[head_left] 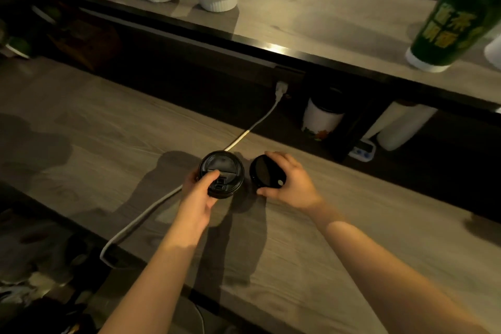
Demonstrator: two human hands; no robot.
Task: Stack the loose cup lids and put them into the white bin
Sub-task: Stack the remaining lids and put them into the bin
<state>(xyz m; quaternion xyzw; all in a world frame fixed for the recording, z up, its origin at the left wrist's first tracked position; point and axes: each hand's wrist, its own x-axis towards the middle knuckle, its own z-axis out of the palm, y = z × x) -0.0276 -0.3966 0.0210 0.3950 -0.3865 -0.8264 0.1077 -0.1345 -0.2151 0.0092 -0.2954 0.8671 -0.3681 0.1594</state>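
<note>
Left grip (199, 192) is grasping the lid stack (221, 171); right grip (291, 182) is pinching 1 tilted lid (267, 174), likely risking crooked nesting or slipping.

We have two round black lids side by side, just apart, low over the desk (298, 266). Left lid (221, 171): top up, roughly level, raised rim and sip flap showing, gripped by the left hand (198, 198). It looks thick, maybe several nested; we can't tell. Right lid (267, 175): tilted, smooth face up-left, small hole near the rim, its edge pinched by the right hand (292, 184).
</note>
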